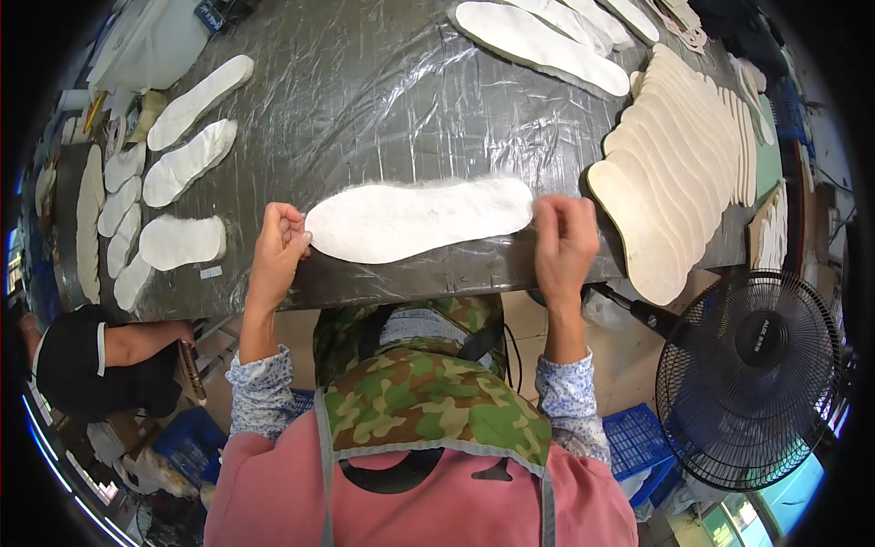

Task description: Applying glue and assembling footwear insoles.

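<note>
A white, fuzzy-edged insole [419, 221] lies crosswise in front of me, close to the table's near edge. My left hand [278, 242] is closed, thumb and fingers pinched at the insole's broad left end. At the narrower right end is my right hand [565, 239], its fingers curled in at the tip and slightly blurred. To the right, a fanned row of cream insoles [661, 173] overlaps like shingles.
The dark table [365, 109] has a wrinkled plastic cover. More white insoles [196, 100] lie at the left, and others [542, 46] at the far right. A black fan [752, 378] stands beside the table at right. Another person's arm [146, 346] shows at lower left.
</note>
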### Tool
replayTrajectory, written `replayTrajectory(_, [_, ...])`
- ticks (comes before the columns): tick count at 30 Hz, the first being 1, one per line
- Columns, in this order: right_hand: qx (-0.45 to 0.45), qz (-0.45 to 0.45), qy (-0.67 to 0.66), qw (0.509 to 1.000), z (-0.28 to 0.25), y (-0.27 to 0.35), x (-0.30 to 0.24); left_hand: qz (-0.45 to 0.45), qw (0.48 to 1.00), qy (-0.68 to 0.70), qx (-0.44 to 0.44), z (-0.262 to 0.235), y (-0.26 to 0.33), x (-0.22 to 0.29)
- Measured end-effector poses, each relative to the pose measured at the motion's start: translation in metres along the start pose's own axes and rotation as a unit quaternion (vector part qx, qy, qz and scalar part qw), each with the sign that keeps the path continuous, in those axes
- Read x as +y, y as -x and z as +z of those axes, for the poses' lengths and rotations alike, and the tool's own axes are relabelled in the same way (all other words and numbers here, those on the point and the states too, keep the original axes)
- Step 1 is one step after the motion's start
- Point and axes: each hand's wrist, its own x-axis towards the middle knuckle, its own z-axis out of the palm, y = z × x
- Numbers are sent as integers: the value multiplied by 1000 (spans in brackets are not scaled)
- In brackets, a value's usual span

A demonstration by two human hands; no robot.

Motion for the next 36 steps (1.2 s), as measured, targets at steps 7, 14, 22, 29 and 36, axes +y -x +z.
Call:
replayTrajectory(7, [80,244,-155,954,-88,81,15,18,999,-29,-5,0,-2,0])
replayTrajectory(14, [-18,286,55,956,-115,124,16,54,997,-45,20,5,1,-2])
replayTrajectory(22, [-37,-68,57,995,-28,4,-8,65,997,-2,41,0,7,-18])
replayTrajectory(29, [103,221,-238,940,-36,19,15,61,996,-20,62,10,3,-10])
replayTrajectory(36, [29,85,108,990,-114,68,5,123,984,7,126,3,5,-28])
